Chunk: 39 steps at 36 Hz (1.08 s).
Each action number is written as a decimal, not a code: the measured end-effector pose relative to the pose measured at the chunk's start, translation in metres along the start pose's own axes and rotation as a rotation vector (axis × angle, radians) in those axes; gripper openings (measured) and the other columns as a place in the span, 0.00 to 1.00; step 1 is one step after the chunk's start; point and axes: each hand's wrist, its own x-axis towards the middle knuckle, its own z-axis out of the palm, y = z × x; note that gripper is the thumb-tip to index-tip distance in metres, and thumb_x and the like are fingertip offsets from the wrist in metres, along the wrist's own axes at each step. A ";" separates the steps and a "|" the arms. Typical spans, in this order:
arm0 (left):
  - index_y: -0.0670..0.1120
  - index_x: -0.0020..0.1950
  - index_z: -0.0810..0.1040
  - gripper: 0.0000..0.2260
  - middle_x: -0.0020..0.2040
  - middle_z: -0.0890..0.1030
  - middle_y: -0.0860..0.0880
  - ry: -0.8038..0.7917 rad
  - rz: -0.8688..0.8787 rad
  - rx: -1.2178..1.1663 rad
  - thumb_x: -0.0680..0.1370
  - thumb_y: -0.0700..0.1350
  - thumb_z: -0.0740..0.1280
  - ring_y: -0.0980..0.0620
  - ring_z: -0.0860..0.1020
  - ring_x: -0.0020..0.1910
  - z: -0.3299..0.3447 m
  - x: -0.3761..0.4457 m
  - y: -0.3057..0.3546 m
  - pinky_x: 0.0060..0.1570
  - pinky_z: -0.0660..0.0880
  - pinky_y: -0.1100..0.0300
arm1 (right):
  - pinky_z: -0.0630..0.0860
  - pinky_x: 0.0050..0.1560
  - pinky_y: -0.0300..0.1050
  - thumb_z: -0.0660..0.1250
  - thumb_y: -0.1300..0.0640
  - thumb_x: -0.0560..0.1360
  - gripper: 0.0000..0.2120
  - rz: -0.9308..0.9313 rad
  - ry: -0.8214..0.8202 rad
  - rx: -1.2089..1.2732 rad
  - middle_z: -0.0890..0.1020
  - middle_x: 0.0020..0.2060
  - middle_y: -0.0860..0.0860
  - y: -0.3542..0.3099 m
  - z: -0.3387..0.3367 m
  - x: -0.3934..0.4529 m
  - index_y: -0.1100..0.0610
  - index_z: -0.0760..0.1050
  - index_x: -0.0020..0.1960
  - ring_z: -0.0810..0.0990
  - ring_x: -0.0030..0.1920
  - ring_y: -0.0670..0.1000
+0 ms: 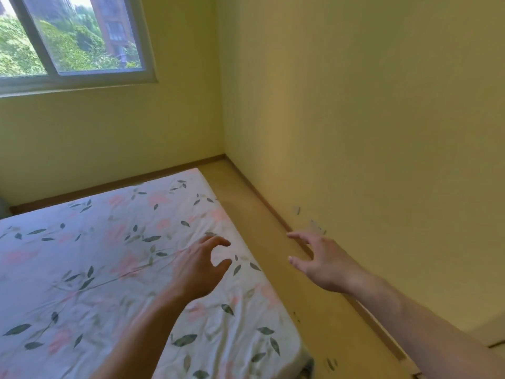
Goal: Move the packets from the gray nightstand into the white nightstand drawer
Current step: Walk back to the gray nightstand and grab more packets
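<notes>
A: Setting. A corner of a room with pale yellow painted walls (pixel 355 105), a brown wooden skirting board (pixel 262 198) along their foot, and a tan floor (pixel 273 242) running as a strip between the right-hand wall and the bed. At upper left, a white-framed sliding window (pixel 73 75) gives onto green trees and a brick building.

B: And the bed?

A: A low mattress under a white sheet printed with pink flowers and grey-green leaves (pixel 95 255), creased toward its near corner, fills the lower left.

B: The hands?

A: Both bare, both reaching forward. The left hand (pixel 199 269) is held above the sheet near the mattress's right edge, fingers curled, thumb and forefinger apart, enclosing nothing. The right hand (pixel 322 261) is held over the floor strip close to the skirting board, fingers spread, palm empty.

B: The packets and the two nightstands?

A: None of them lies within this view; their position cannot be told. Some small dark marks show on the wall just beyond the right hand.
</notes>
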 end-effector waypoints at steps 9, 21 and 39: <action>0.60 0.63 0.77 0.16 0.67 0.74 0.61 0.026 -0.001 0.011 0.77 0.56 0.70 0.57 0.74 0.63 0.057 0.111 0.067 0.62 0.70 0.61 | 0.63 0.69 0.38 0.68 0.46 0.79 0.26 -0.064 -0.030 -0.009 0.69 0.74 0.42 0.089 -0.084 0.098 0.44 0.67 0.75 0.67 0.73 0.44; 0.58 0.62 0.78 0.13 0.66 0.76 0.59 0.243 -0.226 -0.043 0.77 0.51 0.71 0.54 0.75 0.63 0.135 0.225 0.164 0.63 0.74 0.52 | 0.63 0.67 0.36 0.70 0.49 0.78 0.25 -0.186 -0.137 -0.077 0.72 0.72 0.43 0.222 -0.212 0.226 0.44 0.70 0.73 0.70 0.71 0.44; 0.63 0.57 0.76 0.14 0.64 0.77 0.59 0.474 -0.623 0.032 0.75 0.51 0.74 0.53 0.76 0.61 0.106 0.307 0.107 0.63 0.74 0.54 | 0.68 0.72 0.45 0.69 0.44 0.77 0.28 -0.581 -0.416 -0.056 0.69 0.74 0.40 0.148 -0.176 0.470 0.42 0.65 0.75 0.69 0.72 0.44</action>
